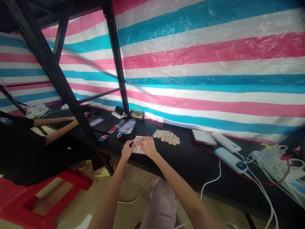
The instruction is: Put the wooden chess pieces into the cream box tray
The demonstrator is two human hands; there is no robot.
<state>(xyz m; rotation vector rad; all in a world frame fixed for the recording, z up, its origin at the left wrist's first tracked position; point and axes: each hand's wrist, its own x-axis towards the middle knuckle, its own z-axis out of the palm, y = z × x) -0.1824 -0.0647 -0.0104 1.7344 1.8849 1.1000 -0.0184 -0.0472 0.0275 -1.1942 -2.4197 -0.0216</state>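
Note:
Both my hands rest on a small folded white sheet with red lines (138, 147) on the black table (190, 162). My left hand (127, 150) holds its left edge, fingers curled over it. My right hand (147, 145) lies on top of the sheet, fingers bent and pressing down. Just right of my right hand sits a cluster of several round wooden game pieces (166, 136) with red and dark markings.
A flat wooden box (203, 137) and two white power banks (226, 142) (232, 158) with cables lie to the right, and a power strip (276, 159) at far right. A person in black (21, 152) sits at left by a red stool (47, 197). A black rack post (116, 57) stands behind.

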